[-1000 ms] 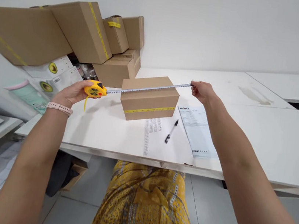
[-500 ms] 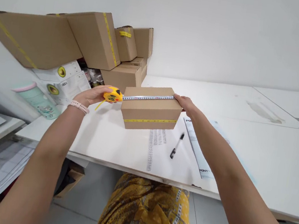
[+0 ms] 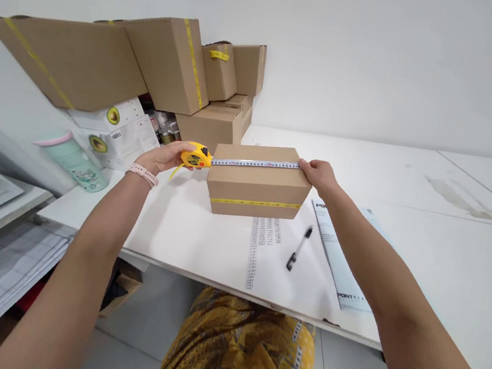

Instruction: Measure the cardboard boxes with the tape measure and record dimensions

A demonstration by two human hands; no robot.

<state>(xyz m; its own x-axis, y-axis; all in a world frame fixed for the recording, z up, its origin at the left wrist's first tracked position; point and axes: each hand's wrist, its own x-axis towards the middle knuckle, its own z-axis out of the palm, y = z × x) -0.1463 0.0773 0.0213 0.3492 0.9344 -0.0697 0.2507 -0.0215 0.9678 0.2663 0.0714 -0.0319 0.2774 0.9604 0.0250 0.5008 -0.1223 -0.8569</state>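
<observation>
A brown cardboard box (image 3: 257, 189) with yellow tape along its front side sits on the white table (image 3: 183, 243). My left hand (image 3: 168, 155), closed around a yellow tape measure (image 3: 197, 155), is at the box's left end. The tape's white blade (image 3: 253, 163) lies stretched across the top of the box. At the right end, my right hand (image 3: 320, 175) pinches the blade's end against the box's edge; some of its fingers are hidden behind the box.
A printed paper sheet (image 3: 263, 260), a black-capped pen (image 3: 299, 248) and a light blue folder (image 3: 337, 252) lie in front. Several cardboard boxes (image 3: 166, 63) are stacked at the back left, above a mint tumbler (image 3: 77, 164).
The whole view has shifted slightly, so most things appear further right. Both hands keep their hold on the tape measure and blade, and the box shows no clear movement on the table.
</observation>
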